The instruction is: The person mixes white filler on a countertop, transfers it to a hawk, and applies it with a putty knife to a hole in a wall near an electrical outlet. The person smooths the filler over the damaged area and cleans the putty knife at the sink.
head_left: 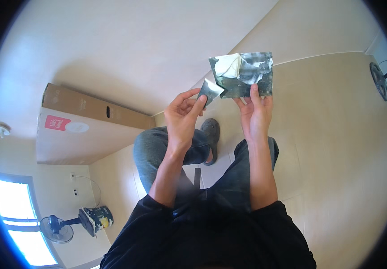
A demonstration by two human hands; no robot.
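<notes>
My left hand (180,120) is closed around a small metal putty knife (211,91), thumb on top of the blade. Its bright edge points up and right, close to the lower left corner of a flat dark plate (229,88). That plate rests in my right hand (256,119), with the thumb over its near edge and the fingers underneath, partly hidden. A thick lump of white putty (227,66) lies on the plate's upper left part, and thinner smears of it spread to the right.
A large cardboard box (81,141) leans by the wall at left. Beyond it stand a fan (57,229) and a stained bucket (105,217) near a window (12,197). A round dark base (378,81) is at far right. My bent legs and shoe (210,134) are below my hands.
</notes>
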